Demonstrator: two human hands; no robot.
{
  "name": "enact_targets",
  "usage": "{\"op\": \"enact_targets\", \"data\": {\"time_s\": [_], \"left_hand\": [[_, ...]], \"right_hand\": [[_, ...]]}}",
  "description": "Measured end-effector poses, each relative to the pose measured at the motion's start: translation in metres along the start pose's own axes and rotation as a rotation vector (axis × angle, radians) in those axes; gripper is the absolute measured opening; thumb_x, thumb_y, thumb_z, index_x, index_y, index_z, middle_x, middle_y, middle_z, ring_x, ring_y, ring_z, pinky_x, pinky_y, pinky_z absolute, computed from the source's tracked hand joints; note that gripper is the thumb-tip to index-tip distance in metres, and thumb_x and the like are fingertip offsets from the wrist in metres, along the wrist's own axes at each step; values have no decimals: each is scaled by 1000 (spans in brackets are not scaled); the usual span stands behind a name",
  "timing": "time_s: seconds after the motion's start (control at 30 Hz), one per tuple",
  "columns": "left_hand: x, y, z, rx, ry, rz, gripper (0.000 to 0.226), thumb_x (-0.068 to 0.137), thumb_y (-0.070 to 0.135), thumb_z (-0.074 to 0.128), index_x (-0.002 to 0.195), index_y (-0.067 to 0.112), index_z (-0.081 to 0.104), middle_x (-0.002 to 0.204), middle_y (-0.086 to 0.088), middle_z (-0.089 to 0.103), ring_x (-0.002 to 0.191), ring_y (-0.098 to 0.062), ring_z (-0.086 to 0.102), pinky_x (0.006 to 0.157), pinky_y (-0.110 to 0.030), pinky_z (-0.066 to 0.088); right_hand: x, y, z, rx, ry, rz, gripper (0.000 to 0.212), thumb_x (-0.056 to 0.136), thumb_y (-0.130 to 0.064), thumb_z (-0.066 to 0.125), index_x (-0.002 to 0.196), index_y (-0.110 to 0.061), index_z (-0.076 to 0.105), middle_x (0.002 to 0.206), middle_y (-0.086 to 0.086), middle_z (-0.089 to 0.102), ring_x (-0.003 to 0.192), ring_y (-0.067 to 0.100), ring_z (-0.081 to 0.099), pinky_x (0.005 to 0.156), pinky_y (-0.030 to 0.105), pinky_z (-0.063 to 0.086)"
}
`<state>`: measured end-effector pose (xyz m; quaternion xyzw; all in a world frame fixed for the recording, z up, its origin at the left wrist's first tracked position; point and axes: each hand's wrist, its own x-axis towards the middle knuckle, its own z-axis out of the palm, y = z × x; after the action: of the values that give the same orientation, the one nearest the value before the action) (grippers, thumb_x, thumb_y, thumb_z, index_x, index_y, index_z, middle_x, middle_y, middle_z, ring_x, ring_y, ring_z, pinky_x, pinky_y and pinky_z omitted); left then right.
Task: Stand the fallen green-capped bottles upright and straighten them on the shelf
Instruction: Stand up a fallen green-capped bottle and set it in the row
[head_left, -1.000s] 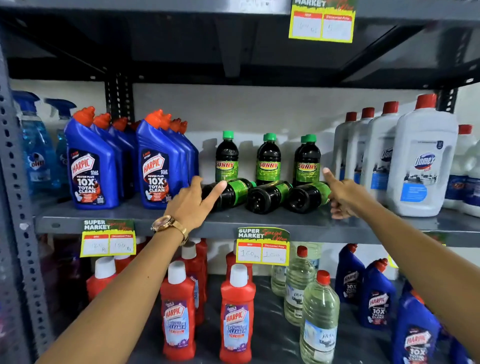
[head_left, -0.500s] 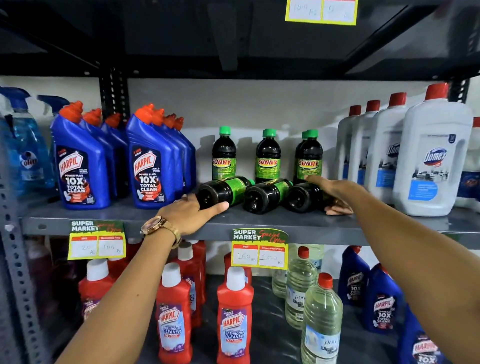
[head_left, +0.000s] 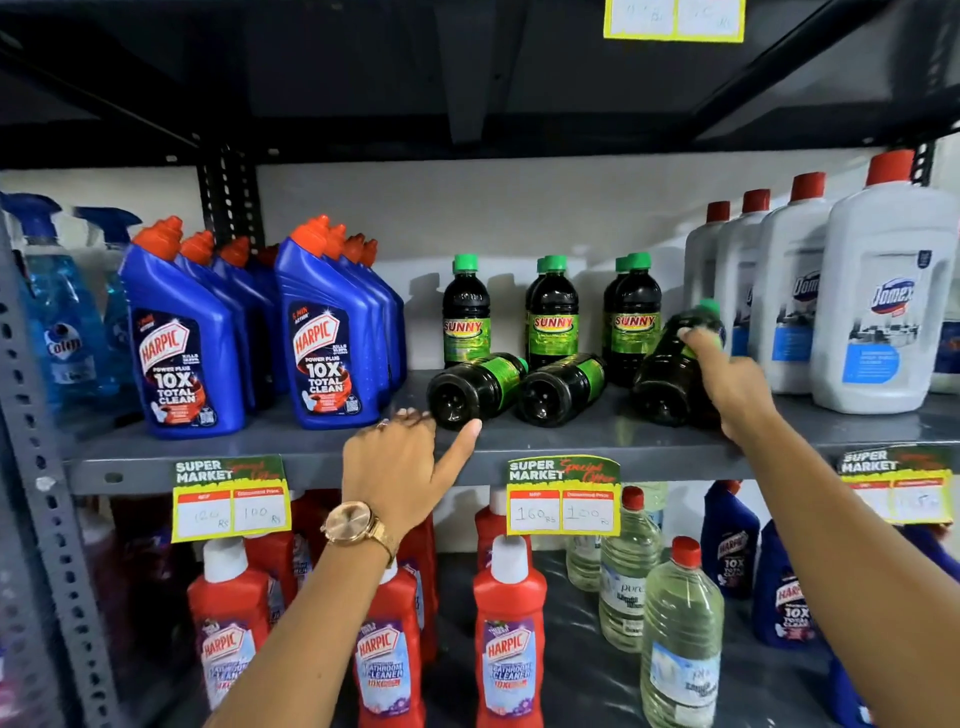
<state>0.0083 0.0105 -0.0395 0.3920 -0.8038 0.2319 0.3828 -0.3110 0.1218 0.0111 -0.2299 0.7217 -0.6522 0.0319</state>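
Dark green-capped Sunny bottles stand in rows at the back of the grey shelf (head_left: 571, 441): one row at the left (head_left: 466, 312), one in the middle (head_left: 553, 312), one at the right (head_left: 632, 312). Two more lie on their sides in front, bases toward me: the left fallen bottle (head_left: 470, 389) and the middle fallen bottle (head_left: 561, 389). My right hand (head_left: 727, 384) grips a third bottle (head_left: 670, 364), tilted with its cap up and to the right. My left hand (head_left: 400, 467) rests at the shelf's front edge, fingers spread, thumb tip by the left fallen bottle's base.
Blue Harpic bottles (head_left: 182, 343) crowd the shelf's left side, white Domex jugs (head_left: 883, 306) its right. Price tags (head_left: 563, 493) hang from the shelf edge. Red Harpic bottles (head_left: 509, 634) and clear bottles (head_left: 680, 639) fill the shelf below. A metal upright (head_left: 31, 467) runs down the left.
My right hand has closed on the rightmost fallen bottle and tipped it up from lying flat. My left hand has drawn back slightly from the left fallen bottle.
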Motion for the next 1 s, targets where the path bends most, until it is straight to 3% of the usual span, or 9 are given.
{"op": "enact_targets", "data": {"time_s": [0.07, 0.1, 0.2, 0.37, 0.53, 0.67, 0.77, 0.87, 1.0], "left_hand": [[0, 0, 1, -30, 31, -3, 73, 87, 68, 16, 58, 16, 57, 60, -2, 64, 51, -26, 61, 44, -24, 26], [1, 1, 2, -45, 45, -2, 72, 88, 68, 19, 57, 16, 57, 58, -3, 63, 50, -27, 61, 44, -24, 26], [0, 2, 3, -75, 72, -7, 69, 88, 66, 23, 54, 16, 56, 55, -3, 62, 48, -28, 60, 44, -23, 27], [0, 3, 5, -83, 85, -16, 68, 90, 64, 24, 57, 16, 60, 59, -2, 65, 51, -27, 62, 45, -25, 31], [1, 4, 6, -97, 134, -24, 66, 90, 62, 26, 55, 16, 60, 54, -2, 64, 48, -26, 60, 44, -24, 32], [1, 4, 8, -83, 172, -21, 64, 89, 61, 28, 55, 17, 60, 53, -2, 63, 47, -26, 60, 44, -24, 32], [0, 4, 9, -67, 201, -18, 63, 89, 60, 31, 51, 18, 59, 48, -2, 61, 45, -26, 59, 44, -22, 26], [-1, 5, 7, -73, 202, -26, 65, 88, 62, 28, 51, 17, 58, 46, -2, 58, 44, -26, 58, 44, -21, 24], [-2, 7, 6, -61, 211, -33, 66, 87, 63, 27, 54, 16, 61, 48, -3, 60, 47, -28, 60, 44, -22, 25]], "right_hand": [[-7, -2, -1, 60, 31, -131, 73, 59, -77, 56, 84, -8, 59, 85, 11, 59, 82, 26, 54, 65, 36, 42], [-9, -4, -1, 48, 35, -203, 69, 63, -74, 57, 84, -8, 59, 84, 11, 59, 81, 25, 53, 67, 36, 42], [-14, -7, -1, -21, 35, -330, 70, 74, -64, 63, 104, 0, 61, 106, 19, 68, 96, 30, 62, 88, 43, 50], [-20, -10, 4, -140, 15, -442, 67, 72, -52, 77, 115, -4, 56, 110, 13, 68, 102, 28, 63, 91, 39, 50], [-16, -10, 3, -92, -48, -375, 76, 68, -52, 80, 124, -7, 53, 108, 2, 62, 101, 17, 58, 86, 28, 45], [-8, -6, 3, 56, -280, -275, 49, 69, -10, 80, 115, -5, 62, 109, 15, 72, 106, 29, 66, 99, 43, 50], [-2, 1, 2, 80, -310, -273, 39, 65, -3, 78, 102, -7, 65, 100, 11, 74, 100, 26, 68, 94, 41, 52], [-3, 1, 3, 38, -192, -290, 62, 60, -19, 90, 109, -16, 52, 95, -4, 65, 89, 14, 61, 75, 20, 47], [-3, -3, 5, -31, -171, -276, 88, 56, -35, 92, 128, -6, 51, 112, 4, 64, 106, 20, 61, 92, 33, 49]]}}
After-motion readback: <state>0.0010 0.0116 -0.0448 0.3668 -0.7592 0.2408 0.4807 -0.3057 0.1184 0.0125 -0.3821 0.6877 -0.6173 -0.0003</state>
